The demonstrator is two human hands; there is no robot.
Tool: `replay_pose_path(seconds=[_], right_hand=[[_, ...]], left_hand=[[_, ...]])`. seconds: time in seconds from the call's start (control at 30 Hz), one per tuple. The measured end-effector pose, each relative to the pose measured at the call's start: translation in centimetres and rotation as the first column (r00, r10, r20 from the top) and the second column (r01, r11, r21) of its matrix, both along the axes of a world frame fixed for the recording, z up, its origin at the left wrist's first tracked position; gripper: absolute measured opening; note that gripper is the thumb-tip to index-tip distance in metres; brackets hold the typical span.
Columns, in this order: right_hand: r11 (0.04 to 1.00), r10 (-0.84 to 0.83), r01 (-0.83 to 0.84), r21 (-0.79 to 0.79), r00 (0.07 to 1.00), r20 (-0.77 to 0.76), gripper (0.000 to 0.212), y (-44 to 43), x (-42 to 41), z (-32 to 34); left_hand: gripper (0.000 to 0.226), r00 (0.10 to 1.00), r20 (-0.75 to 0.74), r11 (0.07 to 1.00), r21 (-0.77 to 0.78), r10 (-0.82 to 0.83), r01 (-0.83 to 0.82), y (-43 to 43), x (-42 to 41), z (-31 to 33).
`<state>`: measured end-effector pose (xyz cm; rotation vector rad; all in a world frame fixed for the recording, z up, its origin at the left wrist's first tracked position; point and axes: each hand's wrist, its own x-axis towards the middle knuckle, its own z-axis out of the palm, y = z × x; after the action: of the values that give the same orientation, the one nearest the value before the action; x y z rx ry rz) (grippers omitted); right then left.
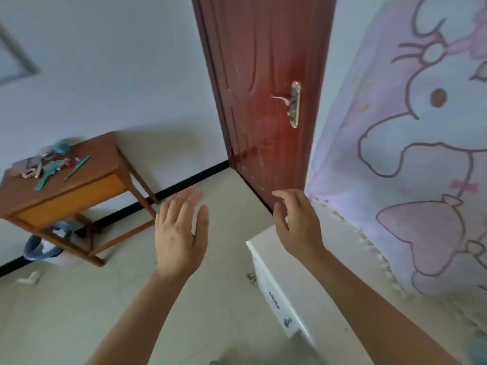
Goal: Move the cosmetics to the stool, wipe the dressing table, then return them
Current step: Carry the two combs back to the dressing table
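Observation:
A brown wooden dressing table (87,177) with an orange drawer front stands at the left against the white wall. On its top lie a teal comb (48,175), a thin teal tail comb (77,168) and a cluster of small cosmetics (39,164), blurred. My left hand (180,233) is raised in mid-air over the floor, fingers straight, holding nothing. My right hand (297,225) hovers above the far end of a white cabinet top (297,280), fingers loosely spread and empty. Both hands are well away from the table.
A dark red door (263,88) with a metal lever handle (290,101) fills the middle. A lilac cartoon-print curtain (408,154) hangs at the right. A blue bin (42,246) sits under the table. The pale floor (224,233) lies between table and cabinet.

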<state>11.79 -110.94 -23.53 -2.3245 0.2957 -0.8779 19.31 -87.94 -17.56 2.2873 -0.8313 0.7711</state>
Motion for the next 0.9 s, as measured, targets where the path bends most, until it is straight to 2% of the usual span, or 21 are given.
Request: replay_pose_path(seconds=[0.2, 0.4, 0.63, 0.9], right_hand=[[0.970, 0.194, -0.175, -0.170, 0.975, 0.107, 0.030, 15.3, 14.0, 3.6], [0.899, 0.370, -0.345, -0.269, 0.928, 0.048, 0.040, 30.9, 24.6, 6.2], [0.810, 0.521, -0.506, -0.296, 0.853, -0.033, 0.049, 40.3, 35.0, 5.7], [0.788, 0.567, -0.575, -0.220, 0.817, -0.108, 0.056, 46.0, 51.9, 1.6]], left_hand=[[0.045, 0.953, -0.002, 0.953, 0.023, 0.302, -0.302, 19.2, 6.7, 2.0], [0.053, 0.843, 0.039, 0.841, 0.055, 0.537, -0.538, 33.9, 13.1, 2.9], [0.064, 0.738, -0.050, 0.736, 0.137, 0.673, -0.663, 42.1, 21.1, 2.9], [0.073, 0.677, -0.131, 0.675, 0.335, 0.724, -0.658, 46.2, 36.6, 0.0]])
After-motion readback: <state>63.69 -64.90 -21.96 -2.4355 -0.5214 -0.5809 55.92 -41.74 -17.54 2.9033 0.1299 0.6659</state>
